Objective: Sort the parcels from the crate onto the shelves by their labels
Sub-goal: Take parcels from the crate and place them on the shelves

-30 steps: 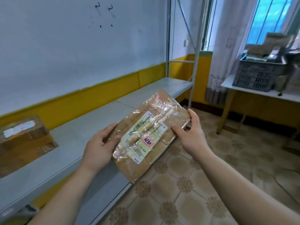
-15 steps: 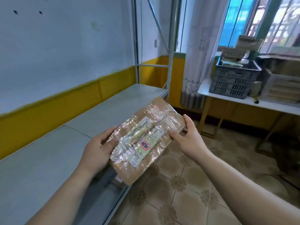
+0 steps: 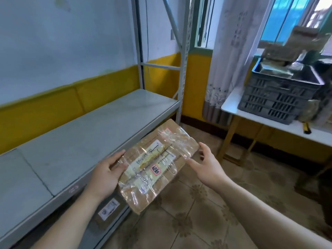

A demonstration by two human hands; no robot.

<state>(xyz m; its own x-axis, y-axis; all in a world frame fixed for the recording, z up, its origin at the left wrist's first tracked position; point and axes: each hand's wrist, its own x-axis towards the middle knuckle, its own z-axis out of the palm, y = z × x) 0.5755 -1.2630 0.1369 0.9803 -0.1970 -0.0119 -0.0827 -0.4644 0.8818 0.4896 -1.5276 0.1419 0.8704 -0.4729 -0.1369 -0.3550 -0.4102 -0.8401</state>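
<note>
A flat brown cardboard parcel [image 3: 158, 166] wrapped in clear tape, with a white label and a small red sticker, is held in front of me over the shelf's front edge. My left hand [image 3: 106, 174] grips its left end, thumb on top. My right hand [image 3: 206, 165] is off the parcel's right end, fingers spread and just clear of it. The grey metal shelf [image 3: 86, 139] runs along the wall to my left. A dark grey plastic crate [image 3: 280, 97] heaped with more parcels stands on a white table at the right.
Another labelled parcel [image 3: 108, 209] lies on the lower shelf level under my left hand. The shelf's upright posts [image 3: 185, 56] rise at its far end. The white table [image 3: 251, 114] has wooden legs; a yellow-black tool [image 3: 306, 128] lies on it. Tiled floor spreads below.
My view has swung right, away from the box on the shelf. My right hand has let go of the parcel's right end and opened; my left hand still holds it.
</note>
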